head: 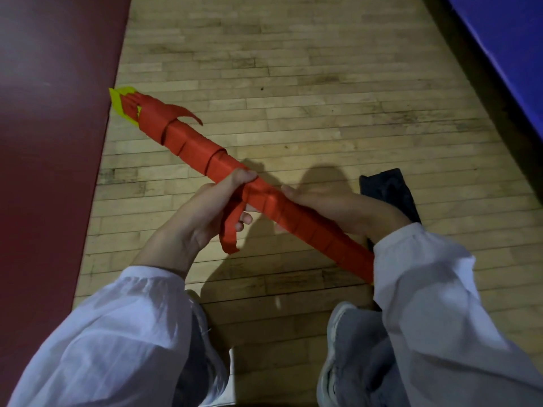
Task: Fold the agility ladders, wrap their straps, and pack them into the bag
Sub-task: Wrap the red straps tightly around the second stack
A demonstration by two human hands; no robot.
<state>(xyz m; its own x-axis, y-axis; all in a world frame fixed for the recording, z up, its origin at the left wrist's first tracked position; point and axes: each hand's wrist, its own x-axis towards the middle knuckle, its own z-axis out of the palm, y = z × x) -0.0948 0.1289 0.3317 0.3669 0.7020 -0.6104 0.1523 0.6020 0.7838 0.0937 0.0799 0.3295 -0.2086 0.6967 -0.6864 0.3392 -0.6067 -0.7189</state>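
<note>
Folded agility ladder, a long bundle of yellow plastic rungs bound in spiralling red webbing, is held in the air above the pale wooden plank floor. Its long axis runs diagonally from far left to near right.

At the far-left tip, the yellow rung ends reach the edge of a dark maroon mat, and a short red strap tail curls free. The left hand is clenched round the middle of the bundle, thumb over the top. A loose red strap end dangles across its fingers.

Just to the right, the right hand also grasps the bundle from the far side. The bundle's near end disappears behind the white sleeve.

A flat black fabric bag lies on the floor beyond the right wrist and is partly hidden by it. A blue mat fills the far-right corner.

The dangling end is nearer the left hand, so finishing the wrap likely falls to that side. The bag lies to the right, closest to the right hand. Which end of the bag opens cannot be told. No brand, label or writing is readable.
</note>
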